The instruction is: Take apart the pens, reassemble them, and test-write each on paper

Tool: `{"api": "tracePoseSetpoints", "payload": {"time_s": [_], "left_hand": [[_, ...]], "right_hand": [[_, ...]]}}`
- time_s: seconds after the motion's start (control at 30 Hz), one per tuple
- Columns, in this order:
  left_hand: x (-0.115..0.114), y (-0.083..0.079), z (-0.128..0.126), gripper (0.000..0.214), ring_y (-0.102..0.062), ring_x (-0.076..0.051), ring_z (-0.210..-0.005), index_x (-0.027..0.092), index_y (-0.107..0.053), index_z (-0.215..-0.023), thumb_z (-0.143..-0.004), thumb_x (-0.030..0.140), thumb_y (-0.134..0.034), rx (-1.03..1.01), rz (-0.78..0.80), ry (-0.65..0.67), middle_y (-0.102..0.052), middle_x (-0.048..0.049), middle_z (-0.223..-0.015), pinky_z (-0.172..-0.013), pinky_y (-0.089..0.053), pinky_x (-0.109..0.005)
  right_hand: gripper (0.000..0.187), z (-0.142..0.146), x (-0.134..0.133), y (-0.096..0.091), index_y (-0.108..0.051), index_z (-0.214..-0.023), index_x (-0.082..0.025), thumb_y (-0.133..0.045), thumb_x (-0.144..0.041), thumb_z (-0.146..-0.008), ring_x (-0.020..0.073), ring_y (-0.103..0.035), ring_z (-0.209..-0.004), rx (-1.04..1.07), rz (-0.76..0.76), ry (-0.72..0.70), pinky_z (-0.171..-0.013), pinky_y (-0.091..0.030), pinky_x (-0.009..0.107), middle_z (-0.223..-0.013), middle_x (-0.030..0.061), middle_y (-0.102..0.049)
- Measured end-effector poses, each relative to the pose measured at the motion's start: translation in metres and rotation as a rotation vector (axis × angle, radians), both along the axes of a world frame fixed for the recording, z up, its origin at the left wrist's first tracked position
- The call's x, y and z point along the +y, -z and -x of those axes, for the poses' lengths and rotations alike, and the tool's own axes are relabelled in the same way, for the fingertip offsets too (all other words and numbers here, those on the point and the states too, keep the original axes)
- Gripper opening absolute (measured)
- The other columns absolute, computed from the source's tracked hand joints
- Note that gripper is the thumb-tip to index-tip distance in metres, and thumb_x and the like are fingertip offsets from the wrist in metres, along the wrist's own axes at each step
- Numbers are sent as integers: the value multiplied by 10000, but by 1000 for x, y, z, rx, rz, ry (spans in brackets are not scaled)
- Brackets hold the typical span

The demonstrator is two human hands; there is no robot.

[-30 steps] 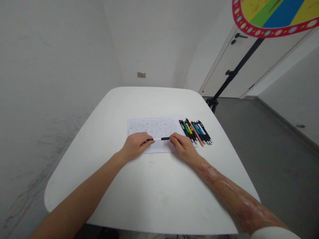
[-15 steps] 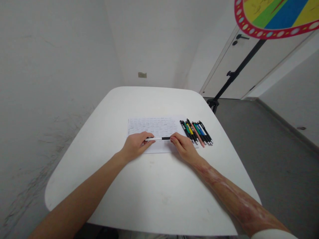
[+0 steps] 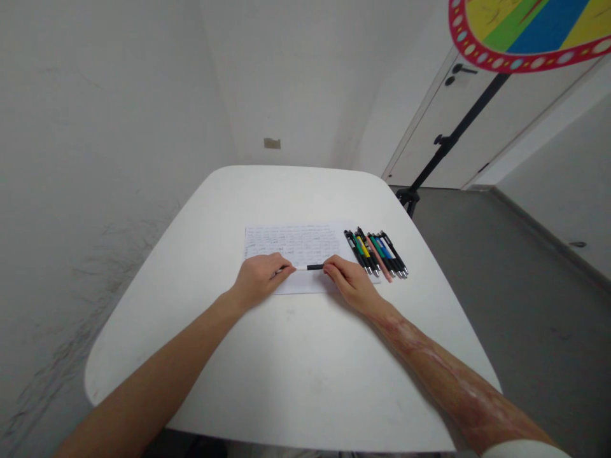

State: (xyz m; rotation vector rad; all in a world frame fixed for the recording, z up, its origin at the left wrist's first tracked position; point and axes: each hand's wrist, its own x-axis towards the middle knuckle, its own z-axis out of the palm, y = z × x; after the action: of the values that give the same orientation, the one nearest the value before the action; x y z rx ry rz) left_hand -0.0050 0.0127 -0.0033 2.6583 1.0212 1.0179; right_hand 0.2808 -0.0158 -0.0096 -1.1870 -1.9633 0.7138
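Between my two hands, a white and black pen [image 3: 315, 267] lies level above a sheet of paper [image 3: 300, 285] covered in handwriting. My left hand [image 3: 262, 275] is closed on the pen's white end, thumb and fingers pinching it. At the black end, the fingertips of my right hand [image 3: 347, 277] pinch the pen too. Just beyond my right hand, several pens [image 3: 365, 252] lie side by side in a slanted row, partly on the paper's right edge. A pink one [image 3: 380, 259] lies among them.
Everything rests on a white table [image 3: 296, 369] with rounded corners. Walls stand to the left and behind it. To the right, a black stand [image 3: 446, 145] carries a colourful wheel [image 3: 534, 32] in front of a door [image 3: 443, 152].
The pen has shifted slightly left, and my right hand with it. My left fingers have closed further over the white end, so less white shows.
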Motion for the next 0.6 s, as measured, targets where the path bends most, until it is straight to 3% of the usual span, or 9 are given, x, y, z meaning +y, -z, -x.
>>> {"api": "tracePoseSetpoints", "payload": {"time_s": [0.1,0.23,0.4,0.53,0.6], "left_hand": [[0,-1,0,418,-695,-136,-709,201,-720,-1148,-1124,587,-561,-18,-7,-17,-763,-20,-890,-683,-507,-259],[0,-2,0,439,-678,-140,-711,190,-727,-963,-1184,451,-452,62,-71,42,-732,-31,-844,-687,-491,-277],[1,2,-2,417,-703,-146,-726,203,-733,-1130,-1153,553,-508,49,-102,0,-755,-23,-870,-697,-508,-271],[1,4,-2,470,-706,-152,-720,195,-720,-935,-1197,431,-409,84,-120,4,-745,-28,-798,-705,-501,-285],[1,5,-1,450,-715,-157,-723,199,-731,-974,-1176,497,-462,77,-82,-16,-755,-29,-802,-712,-510,-287]], "right_hand": [[306,0,0,1,-644,-942,-235,-486,-412,-1135,179,-591,-717,1,5,1,-712,-421,314,-811,10,-695],[308,1,0,1,-648,-940,-237,-489,-414,-1136,178,-594,-712,5,13,-9,-709,-418,316,-819,10,-705],[315,1,-1,-2,-660,-956,-237,-485,-426,-1137,182,-603,-712,-20,14,-18,-701,-429,315,-822,17,-714],[301,2,-1,-2,-694,-997,-236,-504,-425,-1134,186,-625,-737,-43,4,-38,-731,-446,314,-852,23,-736],[278,2,-2,-2,-709,-1027,-236,-524,-419,-1127,187,-631,-741,-55,3,-48,-741,-451,315,-864,26,-747]]}}
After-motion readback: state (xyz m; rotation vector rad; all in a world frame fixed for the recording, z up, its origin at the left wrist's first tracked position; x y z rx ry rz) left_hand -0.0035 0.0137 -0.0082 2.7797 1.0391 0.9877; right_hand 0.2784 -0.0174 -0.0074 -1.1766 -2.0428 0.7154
